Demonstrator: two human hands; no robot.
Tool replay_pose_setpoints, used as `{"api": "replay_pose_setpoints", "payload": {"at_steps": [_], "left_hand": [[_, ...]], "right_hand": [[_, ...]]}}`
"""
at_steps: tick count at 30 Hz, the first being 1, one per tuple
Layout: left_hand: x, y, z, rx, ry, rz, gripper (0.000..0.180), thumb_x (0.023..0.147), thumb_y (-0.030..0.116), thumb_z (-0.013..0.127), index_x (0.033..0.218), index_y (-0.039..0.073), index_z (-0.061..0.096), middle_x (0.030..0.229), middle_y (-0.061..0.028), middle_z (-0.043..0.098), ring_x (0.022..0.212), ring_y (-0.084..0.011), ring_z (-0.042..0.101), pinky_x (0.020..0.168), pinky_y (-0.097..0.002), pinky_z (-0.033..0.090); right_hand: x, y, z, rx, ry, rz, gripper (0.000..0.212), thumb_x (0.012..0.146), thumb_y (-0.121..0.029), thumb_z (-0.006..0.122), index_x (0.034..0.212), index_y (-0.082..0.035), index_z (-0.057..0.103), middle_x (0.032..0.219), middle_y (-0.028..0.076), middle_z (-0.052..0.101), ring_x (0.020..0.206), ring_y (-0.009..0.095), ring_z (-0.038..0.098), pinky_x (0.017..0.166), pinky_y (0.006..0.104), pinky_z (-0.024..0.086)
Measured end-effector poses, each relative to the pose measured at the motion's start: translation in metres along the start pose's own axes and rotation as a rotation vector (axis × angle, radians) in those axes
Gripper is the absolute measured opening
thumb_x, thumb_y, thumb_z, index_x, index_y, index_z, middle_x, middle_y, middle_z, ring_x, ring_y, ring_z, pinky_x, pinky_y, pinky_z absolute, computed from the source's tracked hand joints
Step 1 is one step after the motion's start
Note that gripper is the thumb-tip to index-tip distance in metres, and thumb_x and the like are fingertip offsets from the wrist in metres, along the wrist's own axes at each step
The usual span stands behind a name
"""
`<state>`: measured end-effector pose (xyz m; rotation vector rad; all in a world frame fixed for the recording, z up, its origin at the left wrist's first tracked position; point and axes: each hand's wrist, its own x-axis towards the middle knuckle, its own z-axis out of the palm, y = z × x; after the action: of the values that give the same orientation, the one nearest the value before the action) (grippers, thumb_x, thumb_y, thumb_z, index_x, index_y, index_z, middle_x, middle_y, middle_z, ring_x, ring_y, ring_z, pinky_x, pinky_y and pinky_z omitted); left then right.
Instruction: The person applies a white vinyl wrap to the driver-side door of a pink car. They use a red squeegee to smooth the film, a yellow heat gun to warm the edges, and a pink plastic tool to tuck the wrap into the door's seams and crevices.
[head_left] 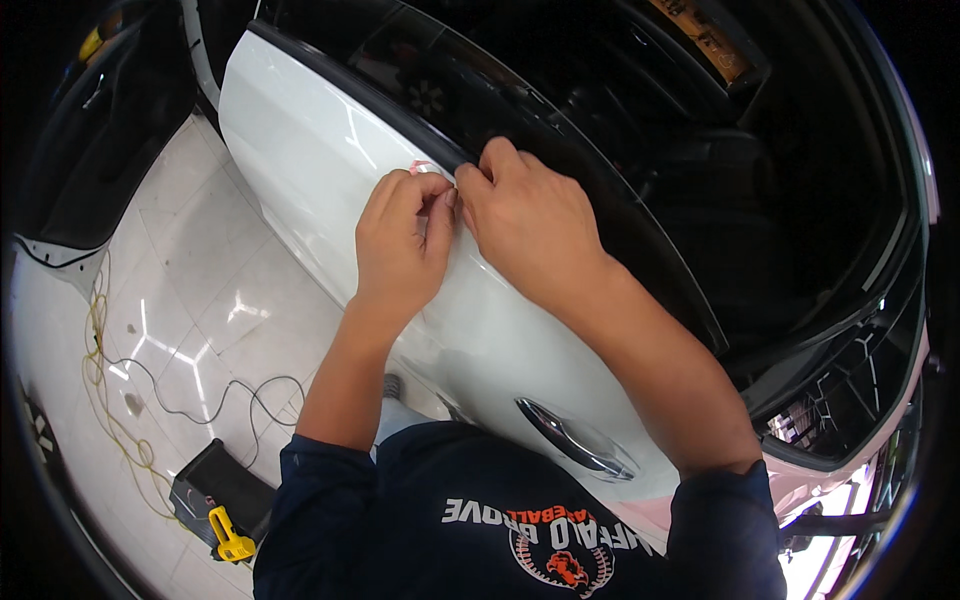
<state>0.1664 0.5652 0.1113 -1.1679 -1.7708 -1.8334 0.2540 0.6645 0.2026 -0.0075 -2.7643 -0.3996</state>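
A white car door (pixel 310 110) stands in front of me, with a black trim strip (pixel 350 85) running along the base of its window. At that strip my left hand (pixel 400 240) is closed, thumb and forefinger pinched together over the top edge of the white panel. Right beside it, almost touching, my right hand (pixel 525 215) has its fingers curled at the same strip. Whatever either hand grips is too small or hidden. A small red-pink scrap (pixel 421 166) shows just behind my left fingers. The chrome door handle (pixel 575 440) lies nearer my body.
The dark window glass (pixel 640 240) rises beyond my right hand. On the tiled floor at left lie a yellow hose (pixel 95 370), a black cable (pixel 190 412) and a black box (pixel 225 475) with a yellow tool (pixel 231 536). Another open door (pixel 100 150) is at the upper left.
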Motion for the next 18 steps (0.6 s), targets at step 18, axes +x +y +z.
{"api": "replay_pose_setpoints", "payload": {"at_steps": [18], "left_hand": [[-0.05,-0.036,-0.055,-0.197,0.159,-0.368,0.007,0.088,0.005,0.064,0.085,0.001,0.059,0.076,-0.0038,0.056,0.065,-0.0133,0.048,0.103,-0.0389,0.043]], "right_hand": [[0.015,0.005,0.008,-0.174,-0.092,-0.318,0.011,0.081,-0.007,0.058,0.089,-0.001,0.055,0.081,0.011,0.051,0.072,0.02,0.059,0.059,0.0313,0.051]]}}
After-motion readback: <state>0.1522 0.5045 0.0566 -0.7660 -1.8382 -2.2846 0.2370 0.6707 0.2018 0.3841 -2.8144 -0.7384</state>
